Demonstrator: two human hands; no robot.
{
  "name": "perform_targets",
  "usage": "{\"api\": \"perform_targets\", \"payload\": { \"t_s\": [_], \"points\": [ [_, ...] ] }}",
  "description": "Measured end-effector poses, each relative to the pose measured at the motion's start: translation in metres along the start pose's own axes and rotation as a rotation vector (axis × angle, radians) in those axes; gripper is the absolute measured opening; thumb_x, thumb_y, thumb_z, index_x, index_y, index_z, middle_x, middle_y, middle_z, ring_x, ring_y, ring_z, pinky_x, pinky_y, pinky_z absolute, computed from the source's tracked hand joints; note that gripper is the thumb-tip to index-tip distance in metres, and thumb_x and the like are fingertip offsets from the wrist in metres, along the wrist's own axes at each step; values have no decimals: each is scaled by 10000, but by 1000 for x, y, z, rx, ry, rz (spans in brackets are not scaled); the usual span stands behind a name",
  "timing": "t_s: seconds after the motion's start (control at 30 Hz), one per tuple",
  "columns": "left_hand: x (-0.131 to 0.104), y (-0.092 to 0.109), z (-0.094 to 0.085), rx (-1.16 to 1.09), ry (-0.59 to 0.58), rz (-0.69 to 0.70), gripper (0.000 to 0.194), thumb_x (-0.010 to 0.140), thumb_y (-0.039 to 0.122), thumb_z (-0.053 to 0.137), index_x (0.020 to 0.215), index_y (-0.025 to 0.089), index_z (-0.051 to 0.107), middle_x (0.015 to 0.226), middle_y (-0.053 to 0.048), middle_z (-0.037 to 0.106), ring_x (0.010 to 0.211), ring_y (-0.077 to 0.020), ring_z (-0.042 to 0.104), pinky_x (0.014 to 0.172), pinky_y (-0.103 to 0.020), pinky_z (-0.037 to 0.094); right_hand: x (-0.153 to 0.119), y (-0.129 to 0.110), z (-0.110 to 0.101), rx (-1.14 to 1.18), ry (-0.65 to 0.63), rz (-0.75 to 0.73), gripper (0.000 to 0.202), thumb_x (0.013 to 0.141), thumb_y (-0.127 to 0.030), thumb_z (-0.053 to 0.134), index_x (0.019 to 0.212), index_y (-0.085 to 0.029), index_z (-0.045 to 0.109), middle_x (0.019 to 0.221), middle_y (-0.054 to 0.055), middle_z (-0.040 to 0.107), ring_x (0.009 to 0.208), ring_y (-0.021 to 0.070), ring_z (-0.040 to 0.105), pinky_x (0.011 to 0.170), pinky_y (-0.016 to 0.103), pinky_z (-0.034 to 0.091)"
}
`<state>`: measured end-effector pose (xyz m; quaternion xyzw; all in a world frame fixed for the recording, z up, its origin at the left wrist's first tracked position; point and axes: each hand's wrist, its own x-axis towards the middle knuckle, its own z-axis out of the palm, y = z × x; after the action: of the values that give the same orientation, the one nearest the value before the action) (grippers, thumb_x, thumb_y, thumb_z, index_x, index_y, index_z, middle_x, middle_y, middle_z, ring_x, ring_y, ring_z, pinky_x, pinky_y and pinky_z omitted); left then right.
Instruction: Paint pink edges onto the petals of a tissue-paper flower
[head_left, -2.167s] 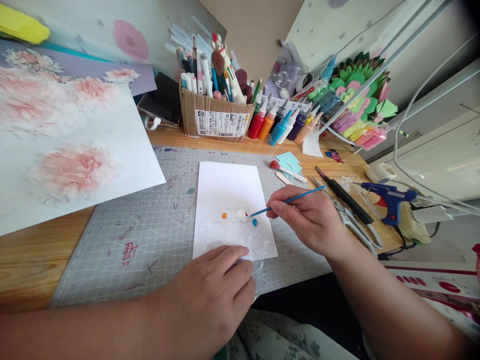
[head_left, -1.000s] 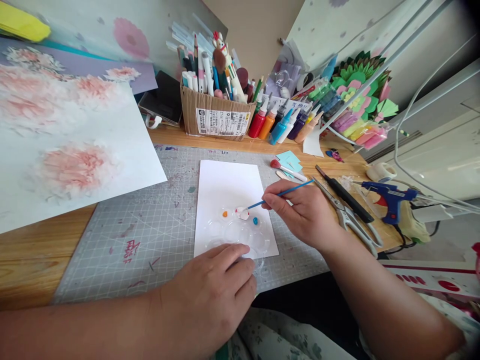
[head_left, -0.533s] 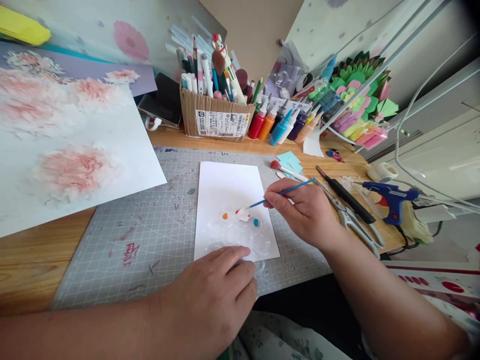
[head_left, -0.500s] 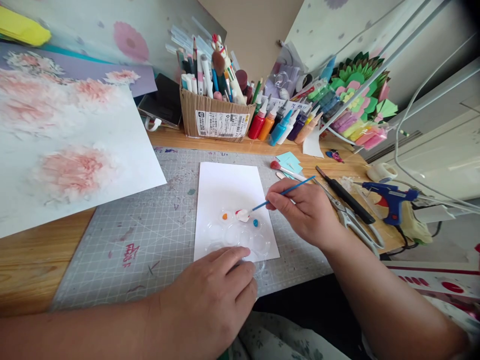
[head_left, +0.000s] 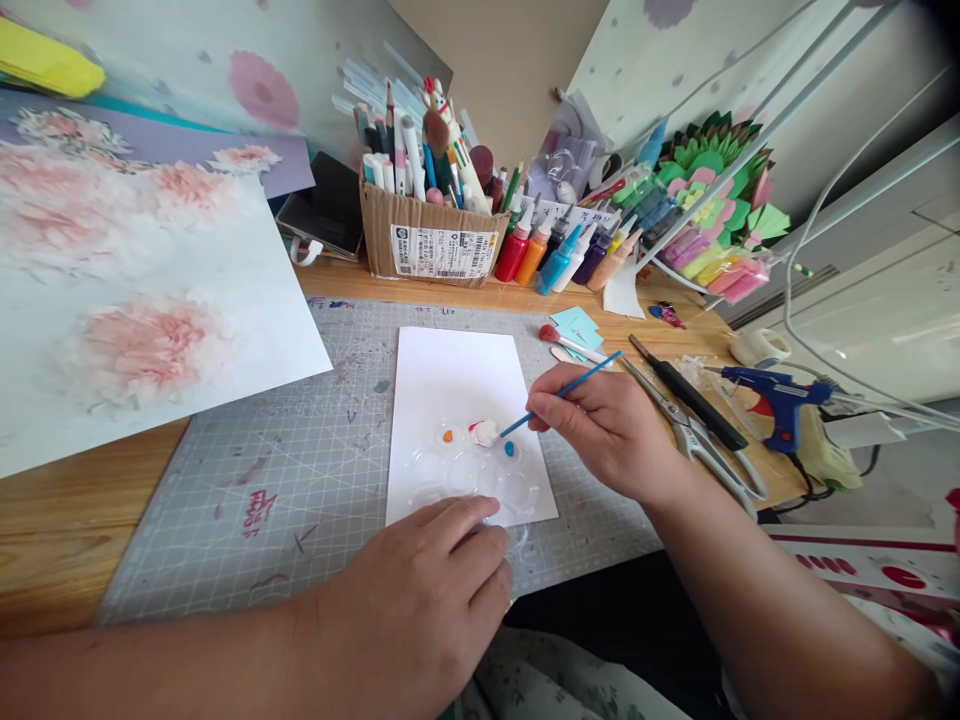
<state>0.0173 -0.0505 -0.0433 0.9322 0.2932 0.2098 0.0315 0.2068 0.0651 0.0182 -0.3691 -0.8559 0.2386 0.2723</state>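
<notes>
Sitting at the back of the wooden worktop [head_left: 82, 540] in the head view, a brown box [head_left: 375, 235] full of pens is showing one white label [head_left: 442, 252]. Black print is covering it, but the letters are looking too small to read. Red writing [head_left: 259, 512] is marking the gray mat [head_left: 315, 450], and it is not making readable words either.

At least eight paint bottles [head_left: 512, 255] are standing beside the box. Three blobs are sitting in the clear palette [head_left: 466, 472]: orange paint [head_left: 448, 436], white paint [head_left: 486, 433] with a bit of red, and blue paint [head_left: 509, 449]. The palette is lying on one white sheet [head_left: 457, 370], its near end poking past the sheet's edge.

The right hand [head_left: 604, 425] is holding one thin blue brush [head_left: 581, 380], fingers clamping on the stick. Its tip is pointing at the white paint's edge; I cannot tell if they are touching. The left hand [head_left: 442, 590] is resting over the palette's near end, fingers bending close together; its thumb is hiding, so I cannot tell if it is pinching.

The mat is stretching wide on the left, up to a flower picture [head_left: 277, 320]. Scissors [head_left: 690, 432] and one blue glue gun [head_left: 784, 397] are crowding the right side.
</notes>
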Motion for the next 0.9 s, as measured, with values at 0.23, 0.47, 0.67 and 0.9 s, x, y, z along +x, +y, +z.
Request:
{"api": "perform_targets", "payload": {
  "t_s": [0.23, 0.47, 0.67, 0.9],
  "points": [
    [0, 0, -1, -4, 3, -10, 142, 934, 151, 565, 994, 156, 693, 970, -49, 692, 1057, -211, 628, 1092, -385, 489, 1, 0, 2, 26, -1, 15, 212, 923, -208, 534, 753, -170, 656, 715, 16, 700, 610, 107, 622, 599, 232, 477],
    [-2, -1, 2, 17, -11, 22, 164, 936, 132, 549, 1002, 166, 696, 969, -44, 696, 1037, -193, 638, 1113, -384, 478, 1, 1, 2, -23, 27, -30, 219, 930, -199, 540, 755, -158, 666, 729, 24, 717, 635, 107, 648, 607, 220, 483],
    [0, -1, -2, 29, 0, 10, 162, 936, 140, 546, 990, 161, 697, 966, -39, 692, 1048, -200, 639, 1112, -382, 483, 0, 1, 2, -60, 49, -75, 224, 929, -181, 538, 746, -149, 664, 720, 25, 714, 617, 100, 639, 598, 210, 483],
    [-5, -3, 2, 20, -7, 29, 136, 935, 144, 561, 964, 160, 693, 949, -36, 693, 1016, -192, 641, 1107, -378, 481, 1, 0, 1, -65, 45, -74, 217, 920, -178, 541, 742, -149, 663, 710, 21, 707, 609, 97, 632, 583, 206, 473]
  ]
}}
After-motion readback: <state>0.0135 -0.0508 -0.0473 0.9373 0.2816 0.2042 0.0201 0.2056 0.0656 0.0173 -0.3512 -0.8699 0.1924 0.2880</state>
